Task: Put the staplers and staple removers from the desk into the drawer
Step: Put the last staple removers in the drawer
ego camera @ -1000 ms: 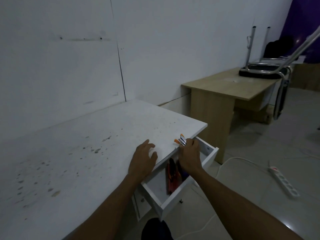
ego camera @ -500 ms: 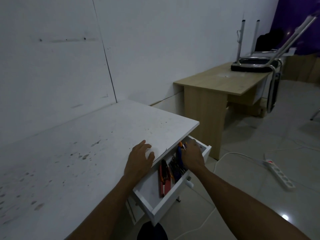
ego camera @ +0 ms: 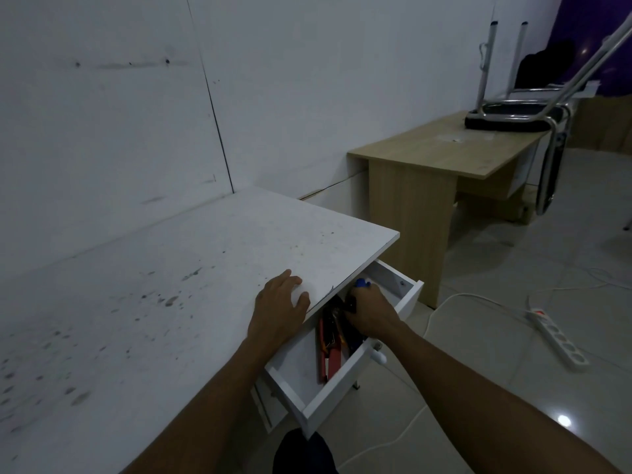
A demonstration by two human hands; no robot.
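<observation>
- While the white desk [ego camera: 178, 268] is filling the left and middle of the frame, nothing but dark specks is showing on the part of its top that is in view, so I am judging the clearing to be nearly done.
- The open drawer [ego camera: 337, 383] is jutting out from under the desk's right edge, just below centre, and it is holding the task's things: a red tool [ego camera: 325, 357] is lying lengthwise along its floor, with darker tools [ego camera: 337, 319] crowding beside it. I cannot tell which is a stapler and which a remover in this dim light.
- The right hand [ego camera: 371, 318] is reaching down into the far end of the drawer, fingers curled around a dark piece with a blue tip [ego camera: 361, 284] poking out above the knuckles; whether it is gripping or already letting go, I cannot tell.
- The left hand [ego camera: 278, 307] is lying flat on the desk top at the edge above the drawer, fingers loosely spread and holding nothing.
- What is seeming to remain: setting this last piece down among the others, pulling the hand clear, and perhaps pushing the drawer closed.
- Off to the upper right, a wooden table [ego camera: 441, 148] is carrying an upturned chair [ego camera: 506, 114], and a power strip [ego camera: 555, 336] is lying on the floor at the right.
</observation>
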